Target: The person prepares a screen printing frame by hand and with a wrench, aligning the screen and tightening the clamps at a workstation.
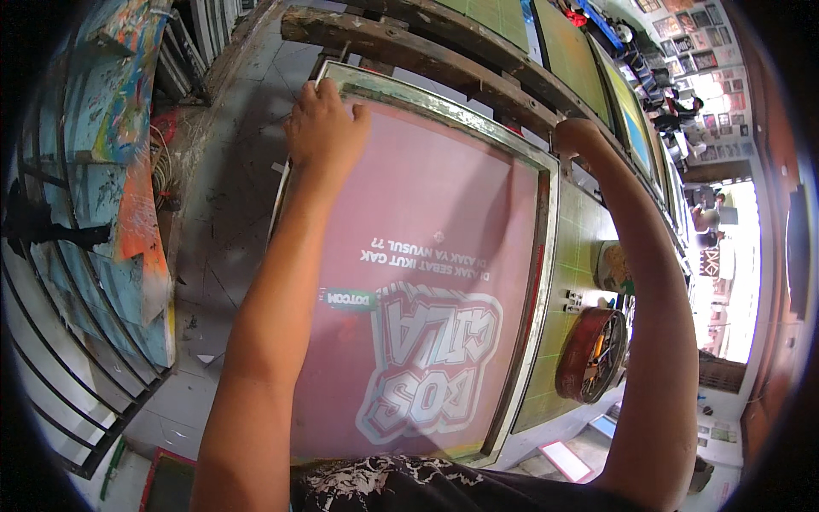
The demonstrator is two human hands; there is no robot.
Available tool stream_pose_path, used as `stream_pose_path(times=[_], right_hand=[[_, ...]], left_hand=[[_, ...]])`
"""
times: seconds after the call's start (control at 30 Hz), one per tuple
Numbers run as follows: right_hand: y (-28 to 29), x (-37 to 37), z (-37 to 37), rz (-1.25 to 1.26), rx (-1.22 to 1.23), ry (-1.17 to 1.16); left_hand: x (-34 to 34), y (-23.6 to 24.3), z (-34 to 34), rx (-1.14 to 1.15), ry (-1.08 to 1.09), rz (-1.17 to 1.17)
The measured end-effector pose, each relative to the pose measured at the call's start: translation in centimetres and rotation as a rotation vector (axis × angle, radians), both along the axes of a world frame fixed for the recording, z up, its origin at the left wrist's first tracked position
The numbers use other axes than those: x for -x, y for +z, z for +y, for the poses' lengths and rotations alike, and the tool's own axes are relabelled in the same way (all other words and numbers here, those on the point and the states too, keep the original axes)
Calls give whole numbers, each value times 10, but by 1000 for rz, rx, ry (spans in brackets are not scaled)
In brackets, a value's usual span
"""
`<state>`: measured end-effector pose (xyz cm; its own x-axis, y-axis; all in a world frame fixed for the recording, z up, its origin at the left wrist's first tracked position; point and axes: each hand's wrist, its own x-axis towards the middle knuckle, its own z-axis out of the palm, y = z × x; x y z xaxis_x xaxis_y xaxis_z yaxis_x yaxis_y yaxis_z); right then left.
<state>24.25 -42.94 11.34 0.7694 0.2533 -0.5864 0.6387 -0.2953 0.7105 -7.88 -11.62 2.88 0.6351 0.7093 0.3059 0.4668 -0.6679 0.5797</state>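
A large screen-printing frame [550, 192] with pale metal edges and pink mesh [426, 188] lies before me, its near edge against my dark shirt. Reversed lettering and a bold outlined design [435, 367] show on the mesh. My left hand [322, 128] is at the far left corner, its fingers curled over the frame's edge and the thumb apart on the inner side. At the far right corner, my right hand [576, 139] is closed beside the frame, close to a wooden beam [478, 81]. What its fingers hold is hidden.
Right of the frame runs a green gridded table [550, 341] with a round reddish tin [589, 354] of tools and another container [612, 266]. Paint-stained blue boards [111, 247] and black metal bars [72, 375] stand at left. More green panels [576, 68] extend beyond the beams.
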Motion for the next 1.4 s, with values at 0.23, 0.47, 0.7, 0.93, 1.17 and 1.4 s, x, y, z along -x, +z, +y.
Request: stream_pose_path(times=[0.23, 0.47, 0.7, 0.93, 1.17, 1.4], right_hand=[[31, -35, -69, 161, -146, 210], [-4, -22, -123, 323, -682, 138], [-23, 5, -107, 298, -1123, -326], [-28, 6, -102, 331, -1172, -486], [11, -9, -37, 251, -427, -166], [26, 30, 5, -15, -356, 96]], left_hand=[[4, 7, -3, 48, 3, 56], [1, -1, 1, 21, 27, -35], [6, 4, 6, 20, 14, 31], [7, 3, 5, 6, 15, 17], [5, 4, 1, 26, 16, 36], [10, 7, 10, 55, 14, 98]])
